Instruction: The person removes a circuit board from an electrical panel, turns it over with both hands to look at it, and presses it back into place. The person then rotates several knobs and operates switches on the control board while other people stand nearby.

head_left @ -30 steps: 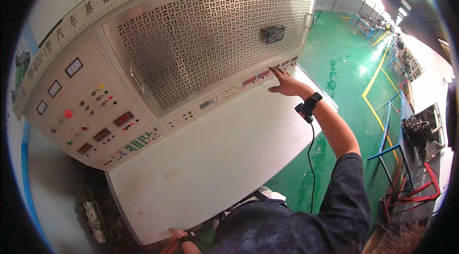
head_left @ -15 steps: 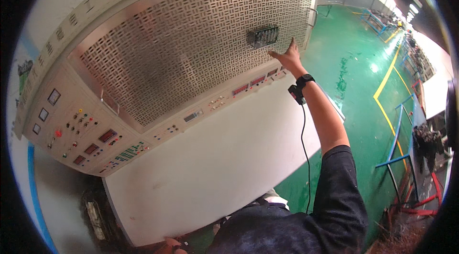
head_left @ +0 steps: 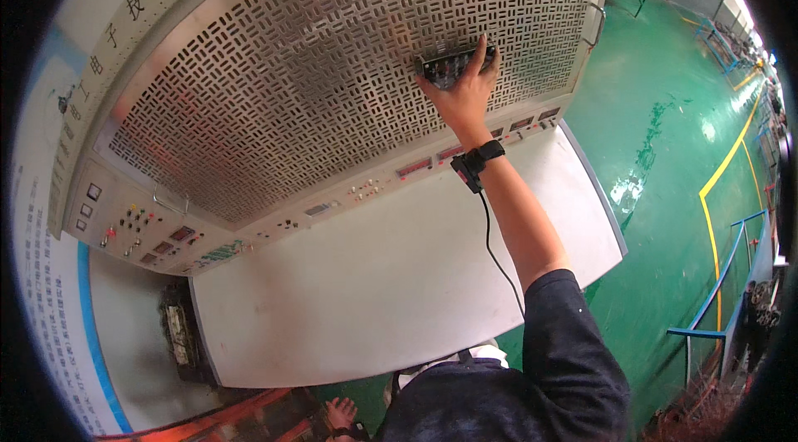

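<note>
A dark box-shaped electrical device (head_left: 445, 68), with a row of terminals along it, sits against the perforated metal panel (head_left: 332, 51) of a test bench. My right hand (head_left: 467, 99) spans it from the near side, thumb at its left end and fingers at its right end. I cannot tell whether the device is fixed to the panel. A black strap with a small module (head_left: 470, 167) and a cable is on my right wrist. Low in the view, my left hand (head_left: 341, 414) hangs below the white worktop's front edge, fingers spread, holding nothing.
The white worktop (head_left: 374, 276) stretches below the panel. A control strip with displays and knobs (head_left: 416, 167) runs between them. More meters and switches (head_left: 133, 226) are at the left. Blue metal frames (head_left: 702, 330) stand on the green floor (head_left: 640, 151) at the right.
My right hand has moved from beside the device onto it, closing around its ends. My left hand shows more fully at the bottom. The whole view has shifted.
</note>
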A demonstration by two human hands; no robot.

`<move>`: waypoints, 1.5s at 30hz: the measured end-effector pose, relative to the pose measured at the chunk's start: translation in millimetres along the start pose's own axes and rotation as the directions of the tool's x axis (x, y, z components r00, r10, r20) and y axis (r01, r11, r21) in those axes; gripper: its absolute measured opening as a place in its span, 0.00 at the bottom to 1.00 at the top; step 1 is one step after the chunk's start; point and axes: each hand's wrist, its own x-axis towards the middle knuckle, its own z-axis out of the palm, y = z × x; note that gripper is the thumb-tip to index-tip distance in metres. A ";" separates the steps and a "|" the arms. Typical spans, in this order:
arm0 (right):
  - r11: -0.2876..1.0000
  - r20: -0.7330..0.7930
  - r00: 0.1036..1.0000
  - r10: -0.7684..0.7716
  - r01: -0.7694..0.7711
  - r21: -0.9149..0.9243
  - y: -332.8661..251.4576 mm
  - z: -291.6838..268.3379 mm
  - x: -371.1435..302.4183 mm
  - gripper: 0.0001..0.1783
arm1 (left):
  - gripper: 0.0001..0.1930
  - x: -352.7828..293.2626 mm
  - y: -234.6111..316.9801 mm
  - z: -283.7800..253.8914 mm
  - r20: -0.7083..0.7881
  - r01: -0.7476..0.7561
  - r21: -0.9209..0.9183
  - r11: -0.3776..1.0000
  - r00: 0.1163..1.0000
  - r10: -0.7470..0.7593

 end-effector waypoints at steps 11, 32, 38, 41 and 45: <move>0.996 -0.039 0.996 -0.075 0.077 0.039 -3.8 -20.6 4.4 0.65 | 0.30 -11.4 -4.1 33.6 0.218 -0.111 0.194 0.975 0.974 0.067; -0.562 0.555 0.637 -0.535 -0.759 0.329 -30.5 -161.0 -72.6 0.62 | 0.27 2.0 2.0 16.2 0.379 -0.196 0.483 0.853 0.925 -0.002; -0.501 0.538 0.564 -0.626 -0.820 0.277 -81.8 -207.8 -107.5 0.66 | 0.24 45.2 11.7 -3.1 0.413 -0.251 0.434 0.865 0.909 0.056; -0.460 0.538 0.547 -0.641 -0.835 0.301 -113.8 -227.4 -129.7 0.71 | 0.24 59.2 -7.3 -22.8 0.426 -0.254 0.464 0.848 0.904 0.038; -0.374 0.483 0.493 -0.724 -0.868 0.326 -155.1 -243.3 -157.3 0.75 | 0.18 89.9 -5.8 -45.6 0.414 -0.037 0.404 0.914 0.898 -0.147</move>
